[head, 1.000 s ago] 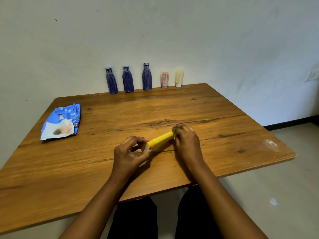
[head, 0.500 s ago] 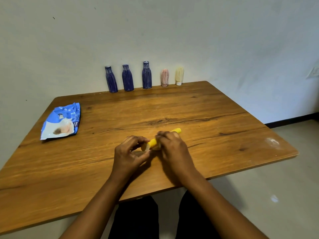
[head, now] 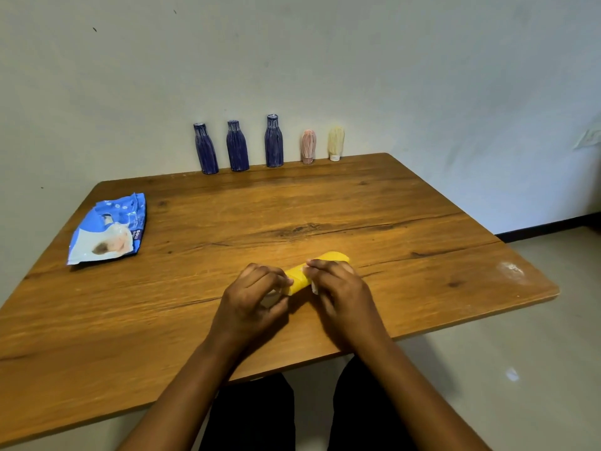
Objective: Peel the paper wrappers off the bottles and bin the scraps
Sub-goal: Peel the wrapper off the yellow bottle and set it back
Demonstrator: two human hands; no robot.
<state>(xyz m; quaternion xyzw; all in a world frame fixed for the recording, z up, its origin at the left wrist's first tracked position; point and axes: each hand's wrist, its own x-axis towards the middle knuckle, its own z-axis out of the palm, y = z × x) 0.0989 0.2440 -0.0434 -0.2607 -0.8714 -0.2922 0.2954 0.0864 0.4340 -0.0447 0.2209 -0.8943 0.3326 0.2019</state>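
A yellow-wrapped bottle (head: pixel 297 281), laid slantwise at the near middle of the table (head: pixel 325 203), is gripped at its left end by the left hand (head: pixel 252 304) and pinched midway by the right hand (head: pixel 341 294).

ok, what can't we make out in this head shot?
- Yellow bottle: left end hidden in the left hand, middle under the right hand; any lifted wrapper edge is covered.
- Bin: none in the head view.
- Five bottles by the wall: too small to tell paper from bottle.
- Blue packet: print too small to read.
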